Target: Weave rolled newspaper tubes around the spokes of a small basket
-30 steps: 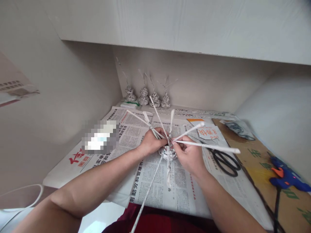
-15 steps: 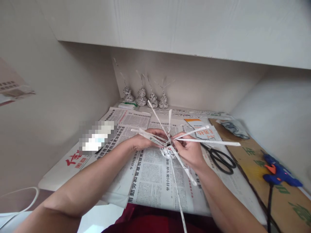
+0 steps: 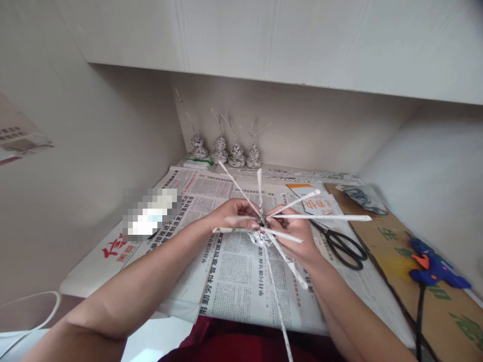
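Between my hands is a small round piece woven from rolled newspaper (image 3: 260, 238), above the newspaper-covered tabletop. Several thin paper tubes (image 3: 320, 217) fan out from its top in all directions, and one long tube (image 3: 279, 311) runs down towards me. My left hand (image 3: 236, 216) is closed around the left side, its thumb pressing near the base of the tubes. On the other side my right hand (image 3: 292, 231) pinches the weave and the tubes close to the centre. Fingertips on the far side are hidden behind the weave.
Several woven paper gourd shapes (image 3: 236, 156) stand along the back wall. To the right lie black-handled scissors (image 3: 345, 250), a printed card (image 3: 317, 201), a cardboard sheet (image 3: 400, 251) and a blue glue gun (image 3: 433, 269). A low shelf edge (image 3: 264, 78) overhangs the back.
A tube that pointed up-left by my left hand now lies across the front of the weave, towards the right. The upper tubes have shifted slightly left.
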`<state>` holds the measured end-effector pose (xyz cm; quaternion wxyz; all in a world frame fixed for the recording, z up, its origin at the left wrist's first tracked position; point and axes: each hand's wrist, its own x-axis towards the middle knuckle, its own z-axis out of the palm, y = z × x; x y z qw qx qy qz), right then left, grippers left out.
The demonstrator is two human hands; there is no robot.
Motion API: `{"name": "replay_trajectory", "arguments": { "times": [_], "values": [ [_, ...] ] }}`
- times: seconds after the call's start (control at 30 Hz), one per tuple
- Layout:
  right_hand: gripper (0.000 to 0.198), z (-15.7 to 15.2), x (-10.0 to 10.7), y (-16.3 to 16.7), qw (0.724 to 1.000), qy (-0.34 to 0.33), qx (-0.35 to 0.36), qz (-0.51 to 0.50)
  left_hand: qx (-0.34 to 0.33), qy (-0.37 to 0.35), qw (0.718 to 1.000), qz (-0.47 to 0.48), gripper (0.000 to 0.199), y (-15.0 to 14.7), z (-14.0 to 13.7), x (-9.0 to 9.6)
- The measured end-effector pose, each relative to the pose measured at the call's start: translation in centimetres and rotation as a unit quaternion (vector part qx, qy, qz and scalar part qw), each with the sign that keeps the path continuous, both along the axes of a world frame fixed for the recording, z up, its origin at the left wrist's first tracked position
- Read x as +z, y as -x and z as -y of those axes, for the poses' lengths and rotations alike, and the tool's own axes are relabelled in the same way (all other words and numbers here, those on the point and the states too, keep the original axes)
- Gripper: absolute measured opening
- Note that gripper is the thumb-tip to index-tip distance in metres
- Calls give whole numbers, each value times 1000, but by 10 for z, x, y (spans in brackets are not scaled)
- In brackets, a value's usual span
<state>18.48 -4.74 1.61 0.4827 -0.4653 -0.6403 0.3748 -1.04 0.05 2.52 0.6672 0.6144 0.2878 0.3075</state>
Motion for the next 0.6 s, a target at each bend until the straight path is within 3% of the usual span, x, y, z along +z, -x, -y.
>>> {"name": "replay_trajectory", "arguments": {
  "times": [0.13,0.4,0.47,0.6],
  "values": [
    [10,1,2,0,1000,-9,-6,18,42,-48,998,0,46,-3,5,4],
    [8,2,6,2,999,-18,-21,47,80,33,996,-11,36,-6,7,0],
    [8,2,6,2,999,-17,-16,47,72,9,997,-29,38,-5,7,2],
    [7,3,6,3,998,-23,-13,52,73,-56,992,-82,23,-6,9,4]
  ]
}}
